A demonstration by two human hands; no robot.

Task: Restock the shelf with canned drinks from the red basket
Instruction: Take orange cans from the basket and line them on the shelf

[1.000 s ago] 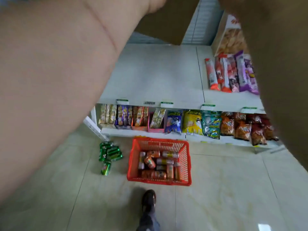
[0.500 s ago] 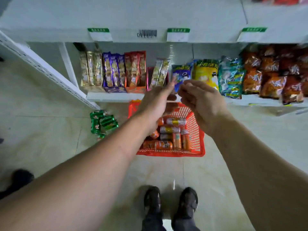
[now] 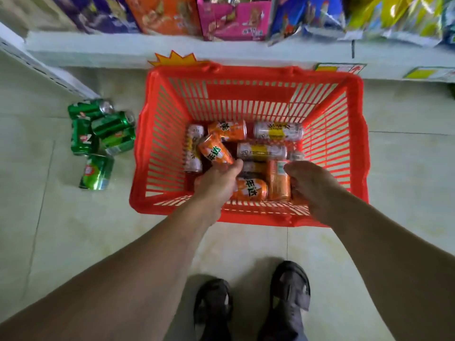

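The red basket (image 3: 253,72) stands on the floor against the bottom shelf (image 3: 98,49). Inside lie several orange cans and white-and-yellow cans (image 3: 277,131). My left hand (image 3: 218,184) reaches into the basket, its thumb and fingers closed round the lower end of a tilted orange can (image 3: 215,150). My right hand (image 3: 312,187) is down in the basket's right near corner, beside an orange can (image 3: 278,180). Its fingers curl downward and are hidden, so I cannot tell if it holds anything.
Several green cans (image 3: 103,130) lie loose on the tiled floor left of the basket. Snack boxes (image 3: 234,20) and bags fill the bottom shelf. My two dark shoes (image 3: 290,291) stand just behind the basket. A white shelf upright (image 3: 49,70) runs at the left.
I have bent down close to the basket. Both hands dropped from above it, in front of the shelf, into it, the left closing on an orange can.
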